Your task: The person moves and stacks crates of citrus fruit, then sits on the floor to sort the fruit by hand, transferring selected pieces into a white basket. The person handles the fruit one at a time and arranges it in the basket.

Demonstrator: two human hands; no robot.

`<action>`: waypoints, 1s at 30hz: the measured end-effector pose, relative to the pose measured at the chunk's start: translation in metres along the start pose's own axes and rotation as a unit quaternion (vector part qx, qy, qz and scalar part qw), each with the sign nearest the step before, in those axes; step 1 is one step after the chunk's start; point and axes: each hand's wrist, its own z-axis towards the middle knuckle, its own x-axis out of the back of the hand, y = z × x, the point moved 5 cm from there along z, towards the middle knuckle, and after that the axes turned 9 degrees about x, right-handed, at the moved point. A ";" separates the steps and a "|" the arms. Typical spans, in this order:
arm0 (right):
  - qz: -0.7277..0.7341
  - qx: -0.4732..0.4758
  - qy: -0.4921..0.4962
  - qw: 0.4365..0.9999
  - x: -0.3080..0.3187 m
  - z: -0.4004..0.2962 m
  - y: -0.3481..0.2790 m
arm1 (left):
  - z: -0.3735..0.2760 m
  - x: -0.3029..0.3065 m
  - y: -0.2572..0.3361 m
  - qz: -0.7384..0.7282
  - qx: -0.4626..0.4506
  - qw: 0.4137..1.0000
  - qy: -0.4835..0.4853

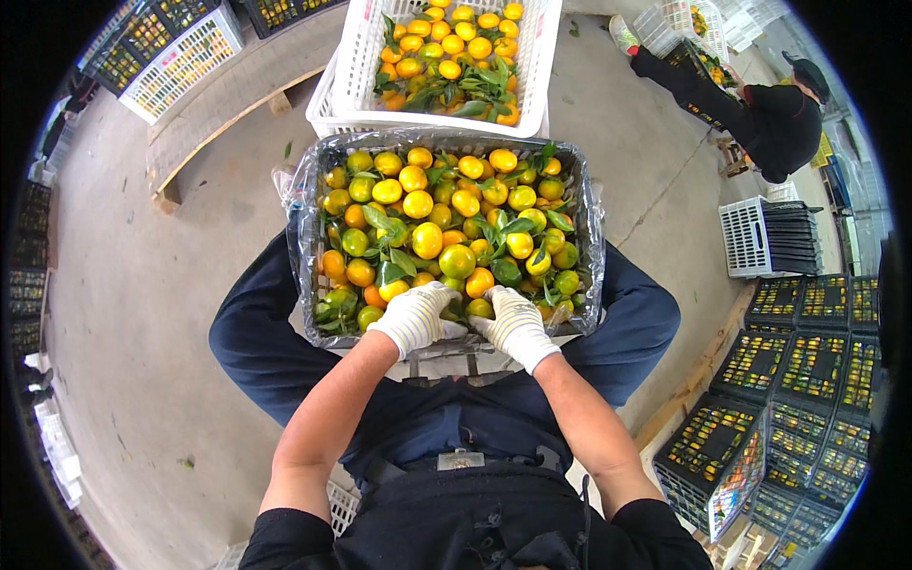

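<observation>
A black crate point(308, 235) lined with clear plastic stands between my knees, filled with yellow, orange and green mandarins point(427, 240) and leaves. My left hand point(417, 317), in a white striped glove, is at the crate's near edge, its fingers curled down among the fruit; whether it grips one cannot be told. My right hand point(516, 320), gloved alike, rests beside it with fingertips at a greenish mandarin point(481, 308); its grip is unclear. Just beyond, a white plastic crate point(442, 122) holds more mandarins with leaves and sits on another white crate.
Filled black crates point(712, 434) are stacked at the right, near a white crate point(744, 239) with folded black ones. At the upper right a co-worker point(784, 121) bends over a crate. A wooden pallet point(214, 114) with crates lies at the upper left.
</observation>
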 end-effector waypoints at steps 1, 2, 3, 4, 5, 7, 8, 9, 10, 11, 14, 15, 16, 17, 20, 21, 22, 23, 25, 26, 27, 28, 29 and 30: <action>-0.016 0.000 -0.020 1.000 0.002 0.003 -0.005 | 0.001 -0.001 -0.006 0.013 0.050 0.998 -0.023; -0.033 -0.001 -0.040 0.999 0.004 0.004 -0.010 | 0.001 -0.004 -0.009 0.027 0.026 0.999 0.005; -0.052 0.000 -0.058 0.997 0.007 0.007 -0.012 | 0.001 -0.005 -0.008 0.038 0.015 0.999 0.018; -0.060 0.007 -0.046 0.997 0.006 0.007 -0.013 | 0.001 -0.006 -0.007 0.049 0.005 0.998 0.031; -0.034 0.001 -0.040 0.999 0.002 0.010 -0.008 | 0.002 -0.006 -0.006 0.059 -0.005 0.997 0.045; -0.044 -0.010 -0.038 0.998 0.000 0.023 -0.012 | 0.012 -0.011 -0.004 0.103 0.022 0.993 0.050; -0.036 -0.016 -0.046 0.998 0.000 0.020 -0.013 | 0.010 -0.013 -0.005 0.097 0.026 0.994 0.047; -0.054 -0.011 -0.098 0.994 0.007 0.020 -0.022 | 0.009 -0.013 -0.006 0.091 0.028 0.994 0.048; -0.073 -0.004 -0.147 0.986 0.020 0.022 -0.032 | 0.004 -0.008 -0.007 0.094 0.037 0.994 0.029; -0.092 0.004 -0.196 0.976 0.028 0.024 -0.037 | -0.001 -0.006 -0.014 0.067 0.027 0.997 0.009; -0.077 0.050 -0.011 0.996 0.049 0.041 -0.037 | -0.022 0.009 -0.030 -0.174 0.003 0.982 0.070; -0.070 0.107 0.053 0.990 0.048 0.046 -0.043 | -0.026 0.011 -0.038 -0.225 0.030 0.969 0.099; -0.129 0.144 0.029 0.981 0.046 0.053 -0.049 | -0.026 0.016 -0.037 -0.248 0.035 0.961 0.121; -0.167 0.197 0.031 0.966 0.031 0.064 -0.035 | -0.025 0.021 -0.036 -0.271 0.040 0.951 0.141; -0.043 0.144 0.017 0.988 0.048 0.074 -0.037 | -0.035 0.027 -0.053 -0.291 0.030 0.940 0.176; 0.019 0.107 0.043 0.993 0.061 0.069 -0.027 | -0.036 0.025 -0.058 -0.317 0.031 0.931 0.178; 0.123 0.091 0.117 0.981 0.071 0.065 0.000 | -0.038 0.029 -0.052 -0.299 0.030 0.936 0.184; 0.141 0.104 0.180 0.968 0.088 0.057 0.034 | -0.036 0.036 -0.034 -0.257 0.001 0.945 0.201; 0.472 0.010 0.207 0.857 0.115 0.016 0.042 | -0.028 0.034 -0.012 -0.172 -0.039 0.963 0.206; 0.494 -0.009 0.233 0.838 0.122 0.003 0.059 | -0.019 0.030 0.008 -0.132 -0.084 0.968 0.195; 0.457 -0.022 0.253 0.852 0.122 -0.008 0.059 | -0.012 0.024 0.021 -0.080 -0.105 0.973 0.187; 0.407 -0.040 0.245 0.879 0.118 -0.018 0.066 | 0.004 0.013 0.038 -0.012 -0.123 0.973 0.197; 0.356 -0.058 0.235 0.902 0.109 -0.026 0.077 | 0.018 0.001 0.051 0.055 -0.140 0.967 0.207; 0.330 0.015 0.268 0.905 0.092 -0.028 0.101 | 0.032 -0.013 0.062 0.106 -0.141 0.960 0.215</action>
